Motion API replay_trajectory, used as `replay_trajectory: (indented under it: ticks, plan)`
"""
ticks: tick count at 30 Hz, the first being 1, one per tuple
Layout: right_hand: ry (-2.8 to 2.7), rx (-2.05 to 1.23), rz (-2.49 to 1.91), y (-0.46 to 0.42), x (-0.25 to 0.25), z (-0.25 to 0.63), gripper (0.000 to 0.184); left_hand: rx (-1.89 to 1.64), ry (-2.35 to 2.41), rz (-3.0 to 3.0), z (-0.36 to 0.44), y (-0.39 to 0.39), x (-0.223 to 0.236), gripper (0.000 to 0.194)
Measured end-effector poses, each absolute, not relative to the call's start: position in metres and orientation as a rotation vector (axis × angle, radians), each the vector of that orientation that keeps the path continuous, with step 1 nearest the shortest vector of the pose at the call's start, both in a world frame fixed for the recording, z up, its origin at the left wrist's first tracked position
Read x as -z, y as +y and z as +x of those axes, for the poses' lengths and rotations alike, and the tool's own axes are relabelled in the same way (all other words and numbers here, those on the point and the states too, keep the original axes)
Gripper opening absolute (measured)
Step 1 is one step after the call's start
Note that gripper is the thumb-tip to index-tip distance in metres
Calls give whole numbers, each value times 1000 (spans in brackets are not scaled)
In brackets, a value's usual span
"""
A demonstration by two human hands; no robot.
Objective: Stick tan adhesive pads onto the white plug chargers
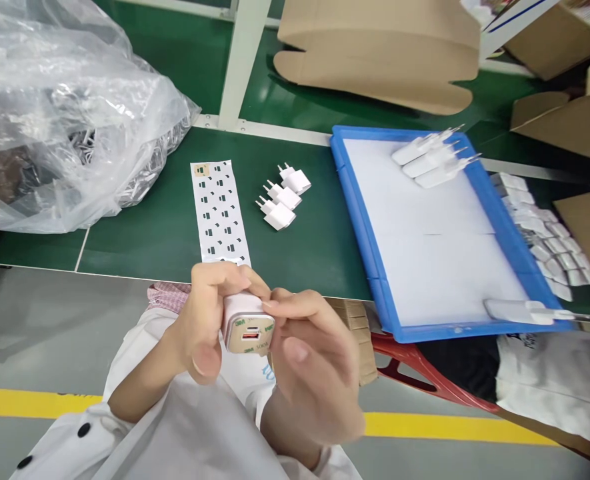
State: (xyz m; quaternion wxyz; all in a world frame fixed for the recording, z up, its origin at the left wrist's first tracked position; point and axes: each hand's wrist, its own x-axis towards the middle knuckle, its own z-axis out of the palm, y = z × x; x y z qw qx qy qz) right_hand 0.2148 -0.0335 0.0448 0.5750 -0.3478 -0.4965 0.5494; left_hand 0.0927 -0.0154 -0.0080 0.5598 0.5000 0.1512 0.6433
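In front of my body, a white USB charger [232,308] is held with its port face towards me. A tan adhesive sticker with green print [262,342] covers that face around the two ports. My left hand [207,310] wraps the charger's left side and top, its thumb off the face. The fingers of my right hand [319,360] touch the right side and top edge, with the thumb raised apart. Just beyond lies a white sticker sheet [225,210] with dark cutouts and one tan sticker at its top left corner. Three white plug chargers [281,215] lie right of the sheet.
A blue-rimmed tray [349,207] at right holds several white chargers [435,159], one of them [517,311] by its near edge. More chargers [549,233] lie beyond it. A clear plastic bag [89,113] fills the left; cardboard [379,53] lies at the back.
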Motion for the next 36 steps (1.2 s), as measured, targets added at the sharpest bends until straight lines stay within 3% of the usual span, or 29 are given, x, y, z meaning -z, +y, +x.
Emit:
replay_trajectory:
  ticks: [2, 5, 8, 11, 15, 19, 24, 30, 36]
  plan:
    - [-1092, -1275, -797, -26, -48, 221, 25, -1550, 302, 1235, 95, -14, 1, 53]
    - [-1031, -1192, -860, -19, -48, 228, 41, -1511, 417, 1313, 93, -10, -5, 58]
    - [-1117, -942, -939, -24, -40, 227, 52, -1511, 486, 1345, 90, -7, -3, 59]
    - [-1295, -774, -1133, -36, -33, 216, 31, -1517, 465, 1299, 90, -7, 3, 58]
    - [-1508, -766, -1228, -43, -27, 199, 34, -1508, 404, 1184, 87, -9, 7, 56]
    - [-1518, -838, -1120, -37, -22, 198, 13, -1505, 430, 1166, 81, -7, 3, 57]
    - [-1471, -901, -1178, -26, -26, 199, 29, -1525, 437, 1188, 81, -5, 12, 54]
    - [-1451, -1077, -1381, -8, -33, 197, 40, -1543, 793, 1188, 81, -6, 27, 70]
    - [-994, -1468, -1114, 3, 8, 206, 64, -1526, 1150, 1149, 84, 0, 22, 38]
